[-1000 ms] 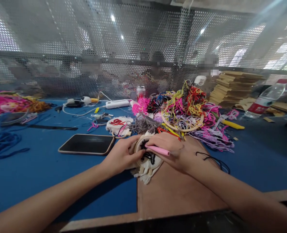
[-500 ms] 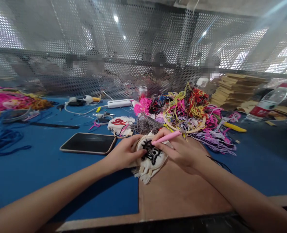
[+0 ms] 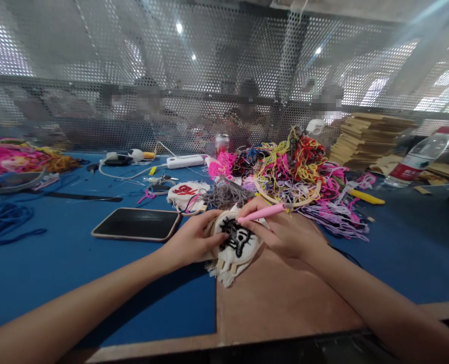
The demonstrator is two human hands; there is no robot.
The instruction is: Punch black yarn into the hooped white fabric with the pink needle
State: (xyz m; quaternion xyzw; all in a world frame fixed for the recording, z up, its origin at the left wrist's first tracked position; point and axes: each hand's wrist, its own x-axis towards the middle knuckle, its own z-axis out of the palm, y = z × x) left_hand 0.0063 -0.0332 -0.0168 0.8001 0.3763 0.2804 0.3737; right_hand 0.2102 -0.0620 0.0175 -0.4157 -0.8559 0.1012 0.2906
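My left hand [image 3: 194,238] grips the near-left side of a small embroidery hoop [image 3: 253,248], its thumb lying on the stretched white cloth. Black looped yarn [image 3: 241,247] forms a design on that cloth, and frayed edges hang below. Pinched in the fingers of my right hand [image 3: 288,231] is a pink punch needle [image 3: 263,212], pointing left. Its tip is at the upper part of the black design; whether the needle is in the cloth cannot be made out. The hoop is held over the brown board [image 3: 281,303].
A phone [image 3: 137,224] lies left of the hoop. Behind are a cloth with red stitching [image 3: 188,196], a tangled yarn pile [image 3: 285,167], a power strip [image 3: 185,162] and a can [image 3: 222,143]. Rightward stand a bottle [image 3: 421,156] and stacked cardboard [image 3: 368,139]. People appear behind the perforated screen [image 3: 209,60].
The view has shifted slightly. Both hands keep their grip, and the punch needle has moved only a little against the cloth.
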